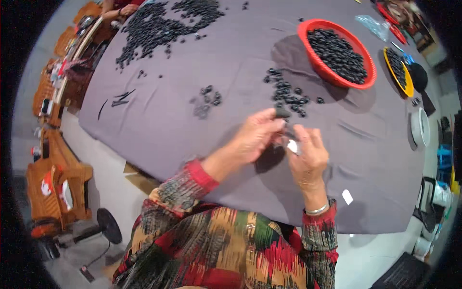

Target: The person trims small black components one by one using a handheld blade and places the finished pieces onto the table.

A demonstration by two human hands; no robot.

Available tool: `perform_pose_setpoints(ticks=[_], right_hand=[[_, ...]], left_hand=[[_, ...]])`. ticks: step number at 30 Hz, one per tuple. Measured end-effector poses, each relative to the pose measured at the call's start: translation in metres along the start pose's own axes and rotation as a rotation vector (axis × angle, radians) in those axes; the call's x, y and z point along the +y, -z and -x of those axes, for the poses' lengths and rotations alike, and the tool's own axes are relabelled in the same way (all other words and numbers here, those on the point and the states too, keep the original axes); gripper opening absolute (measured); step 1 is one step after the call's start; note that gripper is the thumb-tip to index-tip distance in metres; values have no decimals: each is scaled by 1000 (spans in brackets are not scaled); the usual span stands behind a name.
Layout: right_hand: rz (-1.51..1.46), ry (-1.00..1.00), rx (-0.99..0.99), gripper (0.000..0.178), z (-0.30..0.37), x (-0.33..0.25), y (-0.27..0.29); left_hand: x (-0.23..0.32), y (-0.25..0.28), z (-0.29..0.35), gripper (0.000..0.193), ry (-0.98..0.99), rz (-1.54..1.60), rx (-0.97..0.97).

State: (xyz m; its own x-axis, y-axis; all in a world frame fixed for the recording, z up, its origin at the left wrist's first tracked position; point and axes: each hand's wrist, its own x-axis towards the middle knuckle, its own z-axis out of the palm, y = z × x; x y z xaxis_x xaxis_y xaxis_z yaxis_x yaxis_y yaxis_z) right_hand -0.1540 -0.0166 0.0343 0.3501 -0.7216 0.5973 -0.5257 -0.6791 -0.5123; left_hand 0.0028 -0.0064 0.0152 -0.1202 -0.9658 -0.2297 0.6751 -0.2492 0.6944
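My left hand pinches a small black ring-shaped part between thumb and fingertips. My right hand is curled beside it, holding a small silvery blade-like tool whose tip meets the black part. Both hands are over a grey cloth-covered table. A loose cluster of the same small black parts lies just beyond my hands. A red round basket full of black parts stands at the far right.
A big spread of black parts covers the far left of the table, a small clump lies mid-table. A yellow bowl of parts sits at the right edge. Another person's hand is at the far side. Wooden furniture stands left.
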Motion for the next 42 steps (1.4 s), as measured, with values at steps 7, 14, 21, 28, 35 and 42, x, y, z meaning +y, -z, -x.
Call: perform_pose_setpoints(ticks=[7, 14, 21, 28, 35, 42], right_hand=[[34, -9, -57, 38, 3, 9, -1], [-188, -4, -245, 35, -10, 7, 8], [-162, 6, -326, 38, -15, 10, 22], [-208, 7, -282, 36, -15, 1, 24], [-236, 53, -38, 35, -9, 1, 20], [-70, 208, 69, 39, -3, 3, 13]], left_hand=[[-15, -9, 4, 16, 166, 187, -82], [7, 7, 4, 12, 140, -89, -196], [6, 8, 4, 25, 91, -268, -215], [-9, 8, 7, 25, 125, 100, -256], [-6, 7, 9, 27, 86, 118, -219], [3, 1, 12, 13, 108, 82, -211]])
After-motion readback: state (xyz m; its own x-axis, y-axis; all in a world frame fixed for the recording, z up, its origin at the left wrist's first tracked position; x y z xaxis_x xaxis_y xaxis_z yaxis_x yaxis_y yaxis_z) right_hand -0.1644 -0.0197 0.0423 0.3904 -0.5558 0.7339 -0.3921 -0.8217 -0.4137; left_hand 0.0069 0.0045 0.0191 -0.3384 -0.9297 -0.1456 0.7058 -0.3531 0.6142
